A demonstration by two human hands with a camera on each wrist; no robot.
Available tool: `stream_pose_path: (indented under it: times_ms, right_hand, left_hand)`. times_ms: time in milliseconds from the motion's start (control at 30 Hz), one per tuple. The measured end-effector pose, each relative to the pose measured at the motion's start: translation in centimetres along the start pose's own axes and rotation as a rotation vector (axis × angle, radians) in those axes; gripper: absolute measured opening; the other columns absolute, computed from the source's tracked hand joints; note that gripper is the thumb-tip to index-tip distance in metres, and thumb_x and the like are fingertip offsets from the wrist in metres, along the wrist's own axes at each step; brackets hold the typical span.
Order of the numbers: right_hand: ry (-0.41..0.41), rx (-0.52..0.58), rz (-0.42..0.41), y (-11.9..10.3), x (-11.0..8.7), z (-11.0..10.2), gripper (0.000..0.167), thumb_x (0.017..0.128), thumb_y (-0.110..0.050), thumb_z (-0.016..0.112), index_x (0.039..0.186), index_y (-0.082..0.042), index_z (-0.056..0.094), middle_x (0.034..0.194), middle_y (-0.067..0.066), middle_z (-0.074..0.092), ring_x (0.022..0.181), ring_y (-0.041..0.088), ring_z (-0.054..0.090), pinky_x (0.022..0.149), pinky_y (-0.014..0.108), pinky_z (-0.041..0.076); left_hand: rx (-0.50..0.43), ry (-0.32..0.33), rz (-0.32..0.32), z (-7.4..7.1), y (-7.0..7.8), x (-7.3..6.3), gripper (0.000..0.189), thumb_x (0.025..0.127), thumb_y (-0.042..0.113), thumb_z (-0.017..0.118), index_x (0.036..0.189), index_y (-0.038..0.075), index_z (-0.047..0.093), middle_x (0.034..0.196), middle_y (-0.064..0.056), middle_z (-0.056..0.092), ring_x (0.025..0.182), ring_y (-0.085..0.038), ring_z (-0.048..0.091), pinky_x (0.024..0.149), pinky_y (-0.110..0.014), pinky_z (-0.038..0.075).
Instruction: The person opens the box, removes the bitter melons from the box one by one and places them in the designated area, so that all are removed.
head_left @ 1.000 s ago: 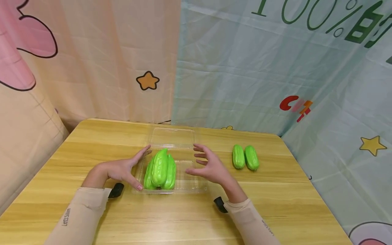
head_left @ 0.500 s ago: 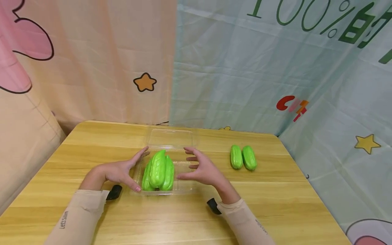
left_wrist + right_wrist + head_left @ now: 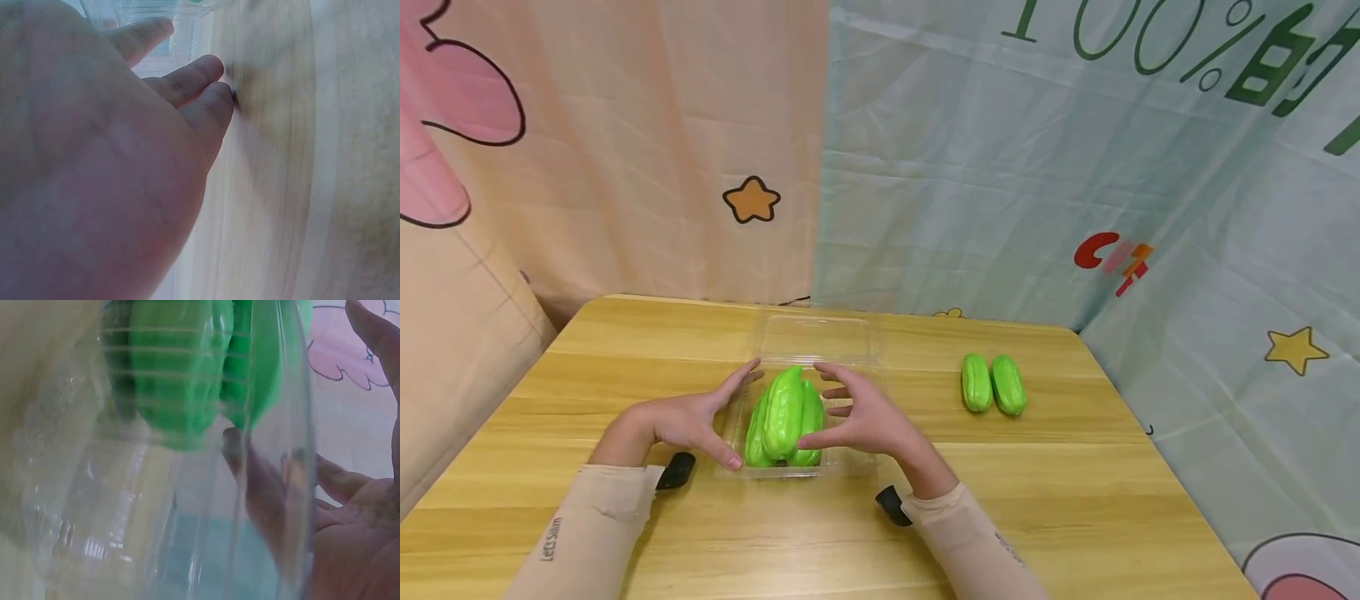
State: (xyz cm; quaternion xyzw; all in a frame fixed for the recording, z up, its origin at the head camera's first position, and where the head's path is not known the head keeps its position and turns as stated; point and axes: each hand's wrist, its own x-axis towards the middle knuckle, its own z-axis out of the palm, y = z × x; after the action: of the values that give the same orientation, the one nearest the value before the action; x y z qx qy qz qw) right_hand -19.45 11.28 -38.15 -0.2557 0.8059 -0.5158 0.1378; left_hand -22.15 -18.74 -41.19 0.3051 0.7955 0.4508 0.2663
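In the head view a clear plastic clamshell box [image 3: 850, 461] lies with its lid [image 3: 816, 337] folded back. Several glossy, ridged green gourd-like pieces [image 3: 784, 417] are piled in its left half, one on top with its pointed tip away from me. My left hand [image 3: 688, 421] is spread at the box's left side, thumb by the front corner. My right hand [image 3: 865, 421] reaches over the box's right half, fingers spread and thumb tip overlapping the pile's right edge. In the right wrist view, the green pieces [image 3: 178, 369] show through the box wall [image 3: 300, 506]. Neither hand holds anything.
Two more green gourd-like pieces [image 3: 992, 383] lie side by side on the wooden table [image 3: 760, 542], right of the box. Printed curtains [image 3: 962, 167] hang behind the table and along its sides. A black wrist device [image 3: 893, 506] sits at the right cuff.
My right hand has moved left across the box to the pile, fingers still spread. My left hand stays at the box's left side; the whole view has shifted slightly.
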Motion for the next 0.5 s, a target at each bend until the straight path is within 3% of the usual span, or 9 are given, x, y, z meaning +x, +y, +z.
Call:
stream_pose_path:
  times_ms: [233,500]
  right_hand:
    - [-0.025,-0.035,-0.010,-0.7,0.8,1.1,0.102,0.074,-0.017,0.093,0.157,-0.011,0.034,0.157,0.005,0.037,0.132,0.031,0.049,0.097,0.033,0.050]
    - [-0.023,-0.088,0.012,-0.8,1.3,2.3,0.100,0.074,-0.023,0.093,0.156,-0.010,0.036,0.148,0.003,0.047,0.125,0.023,0.054,0.094,0.029,0.051]
  left_hand:
    - [0.004,0.002,0.010,-0.2,0.1,0.1,0.140,0.075,0.021,0.091,0.158,0.014,-0.022,0.164,-0.021,-0.019,0.145,-0.051,-0.011,0.109,-0.073,0.004]
    - [0.008,0.005,0.006,0.0,-0.2,0.0,0.139,0.075,0.022,0.091,0.158,0.014,-0.021,0.164,-0.019,-0.018,0.146,-0.050,-0.010,0.110,-0.072,0.004]
